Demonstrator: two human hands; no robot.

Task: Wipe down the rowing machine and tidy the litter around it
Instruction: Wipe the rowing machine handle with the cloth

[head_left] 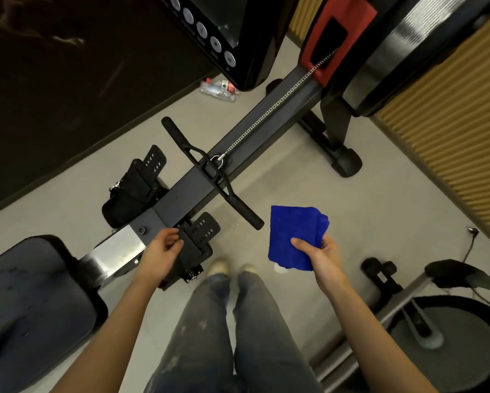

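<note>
The rowing machine's grey rail [181, 197] runs diagonally from the seat [31, 302] at lower left to the red and black housing [334, 32] at top right. Its black pull handle [209, 171] lies across the rail on a chain. My left hand [161, 251] pinches the strap of the near footrest [198, 236]. My right hand [320, 256] holds a folded blue cloth [292, 236] in the air, right of the handle's end. A crushed clear plastic bottle [218, 87] lies on the floor beyond the rail, under the console [224, 32].
The far footrest [136, 185] sits on the other side of the rail. Another exercise machine with a flywheel [442, 338] stands at lower right. A ribbed yellow wall [459, 143] runs along the right, a dark wall on the left. My legs and shoes [229, 268] are on the beige floor.
</note>
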